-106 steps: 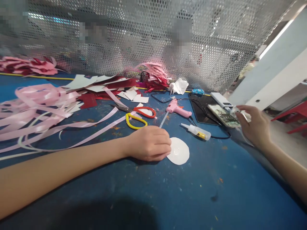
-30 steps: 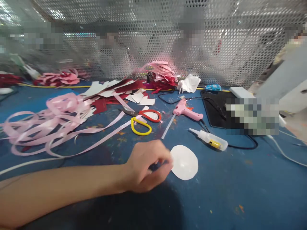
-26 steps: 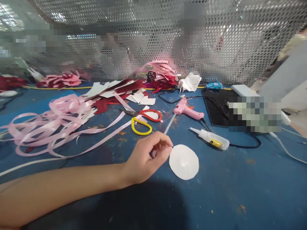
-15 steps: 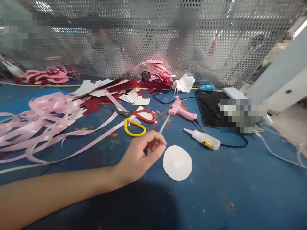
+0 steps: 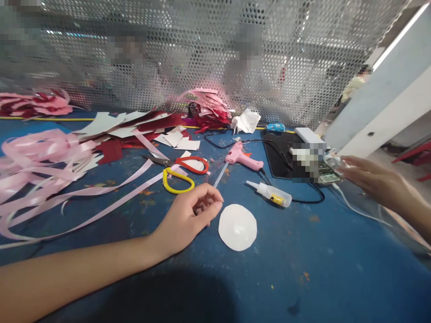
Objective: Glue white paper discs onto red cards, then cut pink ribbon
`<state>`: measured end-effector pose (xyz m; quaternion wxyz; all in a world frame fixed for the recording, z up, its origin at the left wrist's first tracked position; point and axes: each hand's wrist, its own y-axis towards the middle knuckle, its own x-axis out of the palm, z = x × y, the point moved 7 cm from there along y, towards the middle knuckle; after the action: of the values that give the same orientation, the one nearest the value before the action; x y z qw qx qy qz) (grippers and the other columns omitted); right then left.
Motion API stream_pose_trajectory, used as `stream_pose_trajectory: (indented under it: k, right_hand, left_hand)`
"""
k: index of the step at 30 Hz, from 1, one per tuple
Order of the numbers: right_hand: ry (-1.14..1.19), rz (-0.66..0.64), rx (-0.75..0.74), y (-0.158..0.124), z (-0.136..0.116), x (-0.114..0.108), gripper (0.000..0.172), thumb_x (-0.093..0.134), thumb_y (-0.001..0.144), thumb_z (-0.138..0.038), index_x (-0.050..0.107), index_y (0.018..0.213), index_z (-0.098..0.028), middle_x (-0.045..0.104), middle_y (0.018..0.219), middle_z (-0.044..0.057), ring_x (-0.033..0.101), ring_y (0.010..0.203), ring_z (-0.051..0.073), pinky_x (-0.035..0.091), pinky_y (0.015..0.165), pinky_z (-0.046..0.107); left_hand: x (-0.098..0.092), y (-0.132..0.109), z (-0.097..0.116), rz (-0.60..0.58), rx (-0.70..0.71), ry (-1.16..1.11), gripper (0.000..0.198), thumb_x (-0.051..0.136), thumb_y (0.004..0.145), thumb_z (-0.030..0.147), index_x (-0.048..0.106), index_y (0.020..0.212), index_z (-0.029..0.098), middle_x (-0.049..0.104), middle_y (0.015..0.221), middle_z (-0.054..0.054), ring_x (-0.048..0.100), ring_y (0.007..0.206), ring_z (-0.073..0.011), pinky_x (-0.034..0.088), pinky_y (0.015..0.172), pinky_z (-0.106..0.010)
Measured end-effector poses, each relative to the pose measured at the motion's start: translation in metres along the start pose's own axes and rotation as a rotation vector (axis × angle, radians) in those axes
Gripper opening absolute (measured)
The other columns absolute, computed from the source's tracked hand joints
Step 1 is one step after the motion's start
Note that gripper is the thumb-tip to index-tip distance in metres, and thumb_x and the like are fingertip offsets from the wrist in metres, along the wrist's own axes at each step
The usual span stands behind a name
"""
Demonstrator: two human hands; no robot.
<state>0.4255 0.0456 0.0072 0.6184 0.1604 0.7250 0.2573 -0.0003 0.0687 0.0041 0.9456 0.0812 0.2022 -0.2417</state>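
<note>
My left hand (image 5: 188, 215) rests on the blue table, its fingers curled and its thumb tip close to the index finger, nothing visible in it. Just right of it lies a flat white disc (image 5: 237, 227). Beyond that hand are scissors (image 5: 178, 179) with one red and one yellow handle, and a pink glue gun (image 5: 243, 158) with a glue stick. At the right, my right hand (image 5: 373, 177) has its fingers together at a small shiny, clear-looking thing that I cannot make out, beside the phone (image 5: 332, 176). A glue bottle (image 5: 274, 194) lies between the hands.
Pink ribbon (image 5: 43, 157) spreads over the left side. White and dark red strips (image 5: 111, 150) lie behind it. A black tablet (image 5: 276, 157), a white box (image 5: 309, 137) and cables are at the back right. Perforated metal sheeting (image 5: 188, 49) stands behind the table.
My right hand has come into view from the right and reached the phone's area. The view has turned right, shifting everything left. My left hand keeps its pose beside the disc.
</note>
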Motion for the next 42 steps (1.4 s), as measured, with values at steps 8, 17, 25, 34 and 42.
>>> stream_pose_trajectory:
  k: [8, 17, 25, 34, 42]
  right_hand:
    - [-0.204, 0.075, -0.113, 0.006, 0.019, 0.003, 0.043, 0.039, 0.087, -0.045, 0.071, 0.091, -0.016, 0.072, 0.092, 0.011, 0.068, 0.073, 0.019, 0.055, 0.064, 0.029]
    - [-0.294, 0.058, -0.145, 0.015, 0.020, 0.011, 0.044, 0.040, 0.087, -0.047, 0.071, 0.081, -0.018, 0.073, 0.088, 0.012, 0.069, 0.076, 0.020, 0.053, 0.063, 0.027]
    - [-0.322, -0.129, -0.171, 0.016, 0.010, 0.028, 0.039, 0.036, 0.086, -0.041, 0.070, 0.088, -0.021, 0.068, 0.109, 0.010, 0.066, 0.094, 0.021, 0.053, 0.076, 0.029]
    - [-0.369, -0.216, -0.086, 0.014, 0.003, 0.029, 0.037, 0.032, 0.086, -0.042, 0.064, 0.091, -0.025, 0.065, 0.111, 0.010, 0.064, 0.087, 0.026, 0.050, 0.073, 0.038]
    - [-0.238, -0.196, -0.072, 0.014, 0.012, 0.034, 0.034, 0.035, 0.086, -0.043, 0.062, 0.086, -0.022, 0.061, 0.113, 0.011, 0.064, 0.090, 0.021, 0.051, 0.079, 0.033]
  left_hand:
    - [0.001, 0.001, 0.000, 0.000, -0.013, -0.008, 0.007, 0.054, 0.085, 0.025, 0.056, 0.082, 0.019, 0.049, 0.062, 0.007, 0.048, 0.051, -0.0039, 0.040, 0.049, -0.012]
    - [0.002, 0.001, 0.000, -0.015, -0.009, 0.010, 0.008, 0.054, 0.085, 0.026, 0.056, 0.082, 0.019, 0.050, 0.063, 0.007, 0.049, 0.052, -0.0041, 0.040, 0.049, -0.013]
    - [0.002, 0.001, 0.001, -0.034, -0.012, 0.015, 0.010, 0.054, 0.086, 0.028, 0.056, 0.083, 0.019, 0.051, 0.065, 0.006, 0.050, 0.053, -0.0058, 0.040, 0.051, -0.017]
    - [0.003, 0.001, -0.001, -0.048, -0.013, 0.016, 0.010, 0.054, 0.086, 0.028, 0.056, 0.083, 0.019, 0.050, 0.065, 0.006, 0.050, 0.054, -0.0062, 0.040, 0.052, -0.017]
    - [0.003, 0.001, -0.002, -0.051, -0.015, 0.016, 0.009, 0.054, 0.086, 0.028, 0.055, 0.083, 0.019, 0.050, 0.065, 0.007, 0.050, 0.054, -0.0056, 0.040, 0.051, -0.016]
